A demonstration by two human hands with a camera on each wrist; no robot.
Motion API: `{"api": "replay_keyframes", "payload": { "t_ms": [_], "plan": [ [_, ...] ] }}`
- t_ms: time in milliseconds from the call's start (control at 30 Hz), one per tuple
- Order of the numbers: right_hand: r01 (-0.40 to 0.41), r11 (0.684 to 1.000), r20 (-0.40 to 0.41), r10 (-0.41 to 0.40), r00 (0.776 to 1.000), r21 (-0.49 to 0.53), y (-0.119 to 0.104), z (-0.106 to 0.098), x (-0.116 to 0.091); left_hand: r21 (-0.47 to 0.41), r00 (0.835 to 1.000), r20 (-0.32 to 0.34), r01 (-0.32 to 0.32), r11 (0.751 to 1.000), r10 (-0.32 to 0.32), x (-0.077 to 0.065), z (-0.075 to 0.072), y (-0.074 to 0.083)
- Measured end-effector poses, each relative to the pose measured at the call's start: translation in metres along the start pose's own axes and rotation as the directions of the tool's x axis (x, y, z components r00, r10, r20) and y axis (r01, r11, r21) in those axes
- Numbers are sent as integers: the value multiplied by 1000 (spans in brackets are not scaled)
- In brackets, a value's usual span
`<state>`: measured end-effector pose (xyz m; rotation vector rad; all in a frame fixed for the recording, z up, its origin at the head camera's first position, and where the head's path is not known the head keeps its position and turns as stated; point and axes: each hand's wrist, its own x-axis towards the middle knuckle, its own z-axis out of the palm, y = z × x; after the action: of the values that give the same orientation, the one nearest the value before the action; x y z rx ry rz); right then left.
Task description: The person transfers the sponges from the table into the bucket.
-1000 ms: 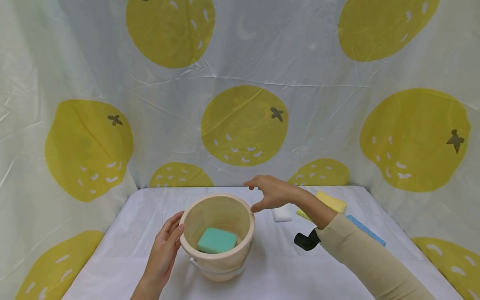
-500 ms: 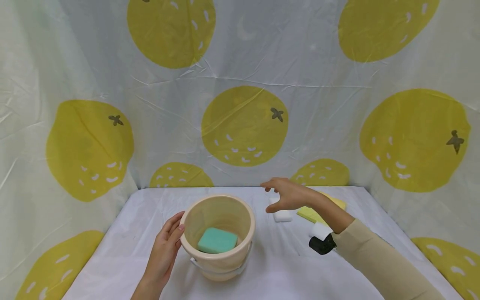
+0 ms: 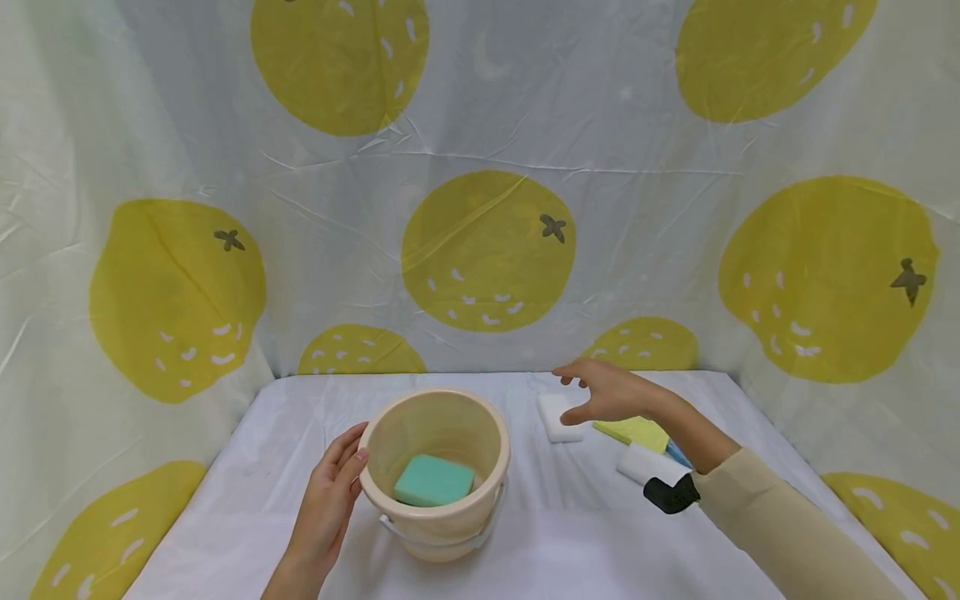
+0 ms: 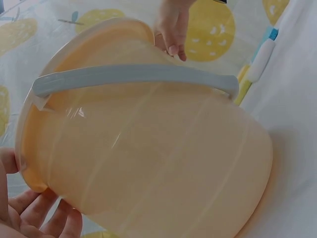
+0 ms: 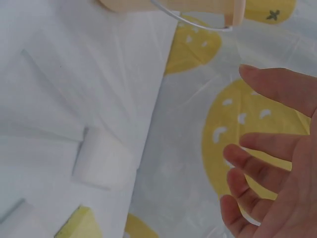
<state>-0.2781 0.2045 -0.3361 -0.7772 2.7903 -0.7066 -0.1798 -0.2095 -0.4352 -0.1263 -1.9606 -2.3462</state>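
1 turquoise sponge (image 3: 434,481) lies inside the cream bucket (image 3: 442,523).

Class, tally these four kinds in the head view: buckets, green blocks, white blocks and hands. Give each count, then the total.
Bucket: 1
Green block, inside the bucket: 1
White blocks: 2
Hands: 2, the left hand and the right hand
Total: 6
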Motion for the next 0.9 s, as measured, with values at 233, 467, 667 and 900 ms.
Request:
{"api": "replay_keyframes", "payload": {
  "t_ms": [233, 467, 667, 900],
  "plan": [
    [-15, 1000, -26, 15, 1000, 2, 16, -2, -9, 1, 1000, -9, 2, 1000, -2, 1, 2, 1],
    [-34, 999, -41, 34, 999, 3, 32, -3, -23, 0, 1000, -10, 4, 1000, -4, 1, 4, 1],
    [-61, 998, -59, 62, 996, 4, 44, -3, -31, 2, 1000, -11, -2, 1000, 2, 2, 5, 0],
    [-102, 995, -59, 103, 993, 6, 60, -1, -43, 2, 1000, -17, -3, 1000, 3, 3, 7, 1]
  ]
}}
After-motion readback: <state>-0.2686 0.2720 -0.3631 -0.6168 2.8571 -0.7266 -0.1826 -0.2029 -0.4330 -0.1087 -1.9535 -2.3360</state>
